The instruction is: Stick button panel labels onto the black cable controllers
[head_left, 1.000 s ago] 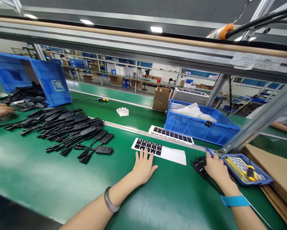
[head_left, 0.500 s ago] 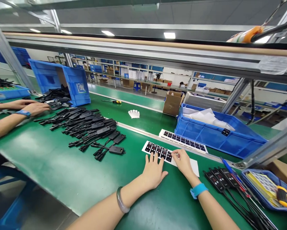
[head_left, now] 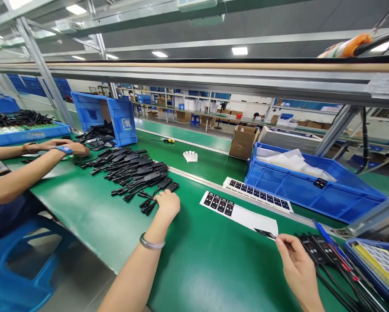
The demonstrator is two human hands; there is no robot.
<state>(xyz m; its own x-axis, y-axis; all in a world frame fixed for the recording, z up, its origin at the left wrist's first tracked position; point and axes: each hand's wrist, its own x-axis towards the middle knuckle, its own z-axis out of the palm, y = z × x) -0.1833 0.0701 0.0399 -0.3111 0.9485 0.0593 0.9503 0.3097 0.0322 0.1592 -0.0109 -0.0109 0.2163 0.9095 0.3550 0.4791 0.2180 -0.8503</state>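
My right hand [head_left: 295, 262] pinches a black label [head_left: 264, 233] by its end, at the right end of a white sticker sheet [head_left: 251, 215]. Several printed black labels [head_left: 222, 205] remain stuck on the sheet's left part. At the near edge of a pile of black cabled devices [head_left: 145, 172], my left hand [head_left: 168, 203] closes over the front device, covering most of it; short black leads [head_left: 147, 206] stick out to its left. Finished-looking devices with labelled faces [head_left: 321, 249] lie to the right of my right hand.
A second label strip [head_left: 257, 195] lies by the metal rail, before a blue crate [head_left: 311, 195]. A blue tray [head_left: 373, 264] stands at right. Another person's hands [head_left: 72, 147] work at left near a tipped blue bin [head_left: 126, 122]. A white glove [head_left: 190, 156] lies further back.
My right hand has peeled a label off the sheet and drawn it rightward. My left hand has left the sheet and moved left onto the front device. The view has shifted slightly left.
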